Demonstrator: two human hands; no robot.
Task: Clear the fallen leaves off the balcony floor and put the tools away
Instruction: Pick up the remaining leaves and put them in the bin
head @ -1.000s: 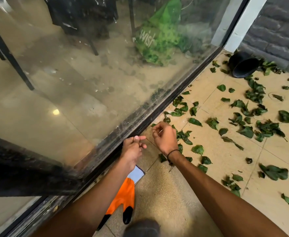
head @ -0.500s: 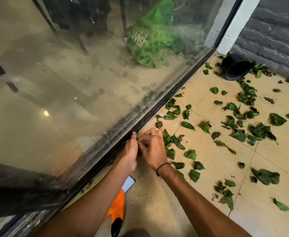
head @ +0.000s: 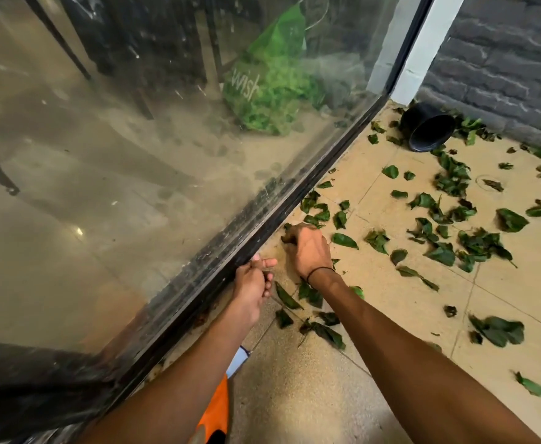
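Note:
Green fallen leaves (head: 442, 251) lie scattered over the beige tiled balcony floor (head: 391, 299), thickest to the right. My right hand (head: 309, 249) is down on the floor beside the glass door's black track (head: 256, 238), its fingers closed on a dark leaf (head: 287, 234). My left hand (head: 252, 282) is a fist just left of it, against the track, with a dark bit of leaf between the fingers. More leaves (head: 322, 331) lie under my right forearm. An orange, black and white tool (head: 214, 411) lies on the floor under my left arm, mostly hidden.
A black pot (head: 429, 131) lies on its side in the far corner by the grey brick wall (head: 503, 65). Behind the dirty glass (head: 134, 155) stands a green bag (head: 272, 84) of greenery and dark furniture legs.
My hands, pressed together half a second ago, have separated. The right hand has reached forward along the track onto a leaf, and the left has stayed by the track in a fist.

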